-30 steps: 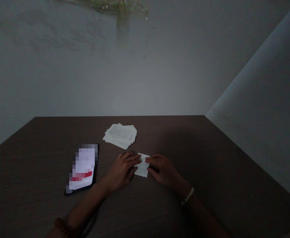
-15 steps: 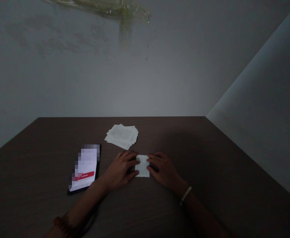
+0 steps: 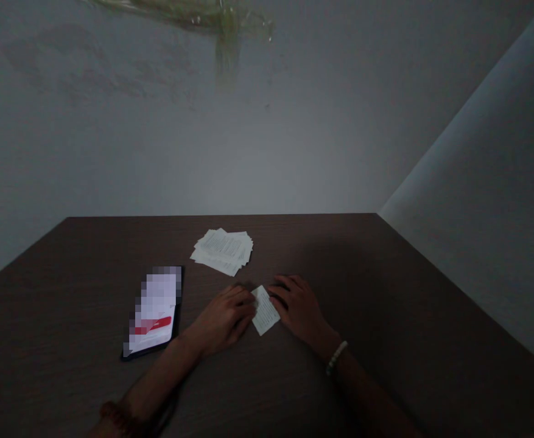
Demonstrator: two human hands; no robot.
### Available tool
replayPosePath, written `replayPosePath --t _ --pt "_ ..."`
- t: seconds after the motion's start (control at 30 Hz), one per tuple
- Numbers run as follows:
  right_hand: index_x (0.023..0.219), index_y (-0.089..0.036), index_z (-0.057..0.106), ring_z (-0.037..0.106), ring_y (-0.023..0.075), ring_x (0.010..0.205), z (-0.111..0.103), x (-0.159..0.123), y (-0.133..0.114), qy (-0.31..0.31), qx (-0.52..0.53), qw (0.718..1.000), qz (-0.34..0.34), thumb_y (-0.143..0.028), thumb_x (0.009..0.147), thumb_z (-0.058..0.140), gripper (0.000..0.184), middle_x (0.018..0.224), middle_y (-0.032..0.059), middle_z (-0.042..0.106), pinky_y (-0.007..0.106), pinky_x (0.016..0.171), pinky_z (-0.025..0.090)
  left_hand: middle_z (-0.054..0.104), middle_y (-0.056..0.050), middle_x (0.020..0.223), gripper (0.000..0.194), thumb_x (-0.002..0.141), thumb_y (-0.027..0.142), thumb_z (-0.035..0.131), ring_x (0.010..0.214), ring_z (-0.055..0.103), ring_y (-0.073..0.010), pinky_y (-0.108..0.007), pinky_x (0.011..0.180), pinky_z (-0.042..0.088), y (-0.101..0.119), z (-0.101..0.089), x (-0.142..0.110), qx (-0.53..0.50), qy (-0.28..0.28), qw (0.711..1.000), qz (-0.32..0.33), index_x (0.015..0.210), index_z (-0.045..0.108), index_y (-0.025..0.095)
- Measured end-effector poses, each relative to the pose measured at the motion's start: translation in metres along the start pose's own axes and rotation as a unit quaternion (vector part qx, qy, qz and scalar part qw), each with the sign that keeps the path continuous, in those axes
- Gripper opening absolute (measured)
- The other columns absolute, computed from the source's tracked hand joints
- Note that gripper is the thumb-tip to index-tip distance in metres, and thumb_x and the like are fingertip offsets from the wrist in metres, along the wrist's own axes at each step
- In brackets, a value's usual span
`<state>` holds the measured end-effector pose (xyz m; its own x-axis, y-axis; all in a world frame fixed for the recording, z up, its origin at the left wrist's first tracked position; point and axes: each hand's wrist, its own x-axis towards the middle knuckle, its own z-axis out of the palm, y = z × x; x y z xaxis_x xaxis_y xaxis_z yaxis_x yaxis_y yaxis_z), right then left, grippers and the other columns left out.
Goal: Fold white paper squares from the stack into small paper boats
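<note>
Our left hand curls at the small paper's edge; we cannot tell if it grips. Our right hand spreads loosely open at the opposite edge

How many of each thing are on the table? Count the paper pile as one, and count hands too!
Smartphone: 1
Pile of printed papers: 1
Loose printed paper slip: 1
Left hand and right hand: 2
Total: 5

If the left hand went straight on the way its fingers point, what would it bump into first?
The small printed paper, right at the left hand's fingers. Beyond it, likely the right hand, though depth is hard to judge.
</note>
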<state>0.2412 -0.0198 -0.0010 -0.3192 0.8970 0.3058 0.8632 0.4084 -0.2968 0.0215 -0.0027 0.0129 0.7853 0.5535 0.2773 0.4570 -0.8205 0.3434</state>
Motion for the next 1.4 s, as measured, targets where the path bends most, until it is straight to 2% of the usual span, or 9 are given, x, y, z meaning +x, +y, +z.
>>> replayPosePath --t 0.2,0.33,0.43,0.53,0.77,1.07,1.4 --pt "0.110 -0.027 0.068 0.050 0.0208 0.104 -0.002 0.004 0.001 -0.028 0.022 0.999 -0.040 -0.021 0.093 0.054 0.022 0.115 0.0045 0.061 0.036 0.092 0.043 0.062 -0.009 0.096 0.027 0.093 0.010 0.041 0.090 0.054 -0.0207 -0.035 0.080 0.045 -0.009 0.011 -0.002 -0.039 0.032 0.999 0.008 0.103 0.066 0.016" --pt "0.109 -0.026 0.068 0.050 0.0194 0.102 -0.006 0.005 0.003 -0.044 0.017 0.996 -0.071 -0.016 0.091 0.056 0.023 0.112 0.0049 0.061 0.034 0.090 0.042 0.059 -0.009 0.099 0.023 0.093 0.018 0.046 0.088 0.052 -0.0226 -0.038 0.077 0.044 -0.007 0.005 -0.002 0.014 0.029 0.999 -0.043 0.101 0.068 0.017" --pt "0.107 -0.026 0.069 0.049 0.0188 0.102 -0.008 0.007 0.004 -0.057 0.013 0.994 -0.091 -0.017 0.091 0.057 0.022 0.111 0.0044 0.061 0.033 0.090 0.042 0.055 -0.010 0.111 0.027 0.092 0.027 0.051 0.101 0.049 -0.0265 -0.043 0.086 0.042 -0.004 -0.003 -0.003 0.041 0.012 0.997 -0.064 0.115 0.064 0.021" --pt "0.106 -0.025 0.069 0.049 0.0187 0.101 -0.008 0.008 0.005 -0.066 0.005 0.993 -0.102 -0.019 0.091 0.059 0.019 0.110 0.0044 0.061 0.033 0.089 0.041 0.052 -0.010 0.119 0.031 0.091 0.031 0.054 0.108 0.046 -0.0286 -0.045 0.090 0.041 -0.003 -0.007 -0.004 0.046 -0.012 0.997 -0.066 0.120 0.062 0.023" --pt "0.108 -0.025 0.068 0.049 0.0196 0.100 -0.002 0.008 0.007 -0.063 -0.011 0.991 -0.119 -0.018 0.089 0.063 0.022 0.105 0.0048 0.061 0.033 0.087 0.041 0.049 -0.011 0.125 0.038 0.090 0.037 0.054 0.110 0.045 -0.0308 -0.046 0.090 0.040 -0.006 -0.006 -0.004 0.072 -0.024 0.994 -0.075 0.126 0.058 0.024" --pt "0.112 -0.023 0.065 0.048 0.0194 0.099 -0.011 0.007 0.001 -0.070 0.010 0.990 -0.119 -0.014 0.090 0.056 0.026 0.106 0.0049 0.059 0.033 0.088 0.039 0.047 -0.011 0.132 0.043 0.092 0.038 0.049 0.114 0.043 -0.0319 -0.047 0.093 0.038 -0.005 -0.006 -0.004 0.102 -0.030 0.992 -0.068 0.133 0.052 0.025" --pt "0.124 -0.026 0.059 0.046 0.0204 0.101 -0.019 0.005 -0.004 -0.093 0.001 0.990 -0.106 -0.008 0.085 0.055 0.043 0.110 0.0054 0.056 0.035 0.090 0.037 0.048 -0.011 0.132 0.042 0.092 0.037 0.046 0.111 0.045 -0.0319 -0.046 0.093 0.037 -0.003 -0.008 -0.003 0.121 -0.027 0.990 -0.063 0.132 0.053 0.023"
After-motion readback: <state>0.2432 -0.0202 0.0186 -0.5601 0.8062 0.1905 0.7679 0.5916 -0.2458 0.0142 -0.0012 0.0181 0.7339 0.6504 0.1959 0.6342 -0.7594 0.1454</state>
